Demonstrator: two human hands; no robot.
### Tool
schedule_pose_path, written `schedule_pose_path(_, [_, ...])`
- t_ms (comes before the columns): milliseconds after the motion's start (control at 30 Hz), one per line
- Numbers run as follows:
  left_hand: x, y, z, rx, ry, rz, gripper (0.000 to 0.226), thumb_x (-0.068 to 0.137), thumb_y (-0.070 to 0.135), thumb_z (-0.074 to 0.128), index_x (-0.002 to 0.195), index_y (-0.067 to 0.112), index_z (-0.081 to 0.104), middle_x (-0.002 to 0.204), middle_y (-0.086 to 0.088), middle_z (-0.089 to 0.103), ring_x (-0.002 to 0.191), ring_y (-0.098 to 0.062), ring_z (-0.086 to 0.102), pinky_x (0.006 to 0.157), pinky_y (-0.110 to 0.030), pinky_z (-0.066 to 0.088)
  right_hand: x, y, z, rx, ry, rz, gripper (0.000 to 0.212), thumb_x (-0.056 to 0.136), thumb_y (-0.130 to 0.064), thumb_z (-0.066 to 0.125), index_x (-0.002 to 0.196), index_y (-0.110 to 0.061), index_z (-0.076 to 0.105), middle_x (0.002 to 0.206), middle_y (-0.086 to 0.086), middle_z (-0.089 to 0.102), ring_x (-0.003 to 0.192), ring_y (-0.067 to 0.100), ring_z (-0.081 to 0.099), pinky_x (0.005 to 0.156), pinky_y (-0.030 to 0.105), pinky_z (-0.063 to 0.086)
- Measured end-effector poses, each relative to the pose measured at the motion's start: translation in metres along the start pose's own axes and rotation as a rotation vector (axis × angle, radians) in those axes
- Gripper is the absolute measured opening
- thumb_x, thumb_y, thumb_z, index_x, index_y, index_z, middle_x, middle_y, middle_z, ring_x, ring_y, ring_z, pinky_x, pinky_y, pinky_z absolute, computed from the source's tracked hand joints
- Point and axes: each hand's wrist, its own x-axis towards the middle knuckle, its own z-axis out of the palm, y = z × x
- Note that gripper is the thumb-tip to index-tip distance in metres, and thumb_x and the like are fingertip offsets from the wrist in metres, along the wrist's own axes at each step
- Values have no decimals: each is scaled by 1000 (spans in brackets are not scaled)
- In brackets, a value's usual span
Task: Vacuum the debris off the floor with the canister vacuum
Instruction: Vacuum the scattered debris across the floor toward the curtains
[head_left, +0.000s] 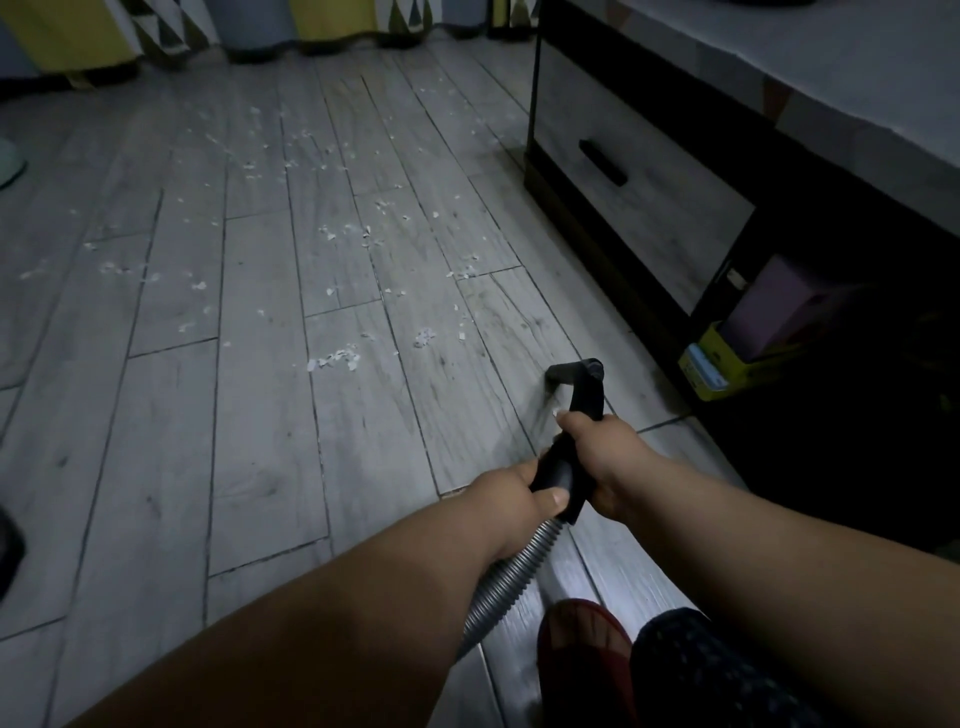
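Note:
Both hands hold the black vacuum wand (586, 410). My right hand (602, 457) grips its upper part. My left hand (514, 493) grips the lower end, where the grey ribbed hose (506, 582) joins it. The black nozzle (571, 371) sits on the grey plank floor (260, 467), close to the dark cabinet. Small white scraps of debris (335, 359) lie scattered over the floor ahead and to the left, reaching back toward the curtains. The canister itself is out of view.
A dark cabinet with a grey drawer (639, 171) runs along the right. Under it sit a yellow box (727, 364) and a purple box (774, 306). Patterned curtains (156, 31) hang at the back. My red slipper (582, 654) is at the bottom.

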Motion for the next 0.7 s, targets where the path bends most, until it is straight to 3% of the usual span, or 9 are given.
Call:
schedule_pose_path(267, [-22, 1, 18, 83, 5, 51, 53, 97, 34, 48, 147, 29, 31, 139, -2, 50, 123, -22, 50, 107, -35, 39, -17, 13, -14, 59, -53, 2, 22, 93, -26, 59, 101, -6, 52, 82, 15, 59, 76, 34, 62, 87, 51, 54])
schedule_pose_path(400, [-32, -2, 25, 125, 5, 55, 53, 96, 36, 48, 147, 28, 32, 138, -3, 52, 122, -21, 51, 101, -27, 40, -28, 21, -18, 60, -40, -2, 22, 93, -26, 59, 101, -7, 52, 86, 16, 61, 77, 34, 63, 84, 49, 55])
schedule_pose_path(533, [-37, -6, 34, 69, -13, 51, 52, 95, 35, 51, 144, 29, 37, 134, -3, 55, 119, -20, 54, 103, -31, 42, -37, 29, -26, 60, -5, -6, 19, 93, -26, 57, 98, -9, 51, 89, 17, 61, 79, 34, 63, 85, 50, 55])
schedule_pose_path(700, [-44, -13, 47, 75, -40, 52, 54, 95, 35, 51, 146, 30, 33, 136, -2, 54, 120, -19, 54, 100, -25, 41, -48, 43, -37, 82, 8, -7, 21, 93, -26, 58, 102, -7, 52, 88, 17, 61, 76, 33, 64, 74, 43, 55])
